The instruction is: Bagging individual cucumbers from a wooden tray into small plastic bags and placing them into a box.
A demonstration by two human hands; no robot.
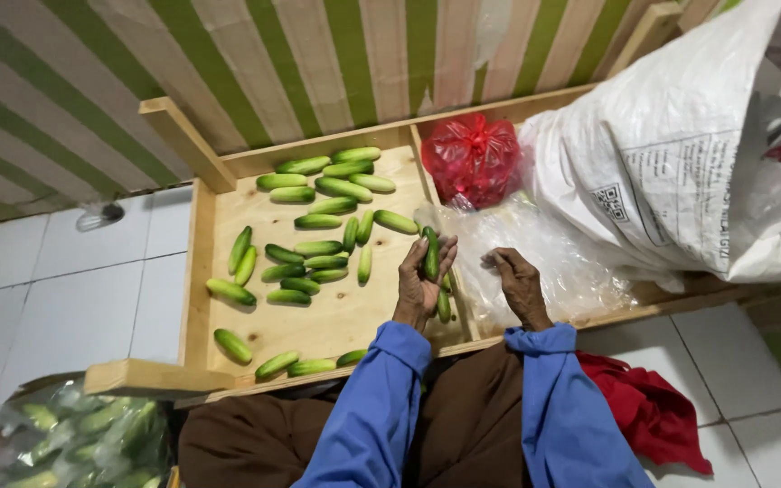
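Note:
My left hand point(420, 280) is palm up over the right part of a wooden tray point(199, 262) and holds a small green cucumber point(431, 253) upright in its fingers. My right hand point(519, 285) rests on a clear plastic bag point(553, 258) in the neighbouring compartment, fingers curled on the film. Several loose cucumbers point(318, 248) lie spread over the tray floor to the left of my left hand. A couple more cucumbers point(444, 305) lie just under that hand. Both arms wear blue sleeves.
A red plastic bag point(472, 158) sits at the back of the right compartment. A big white woven sack point(680, 154) leans at the right. A clear bag of cucumbers point(83, 438) stands at the lower left on the white tiled floor. Red cloth point(648, 407) lies by my right leg.

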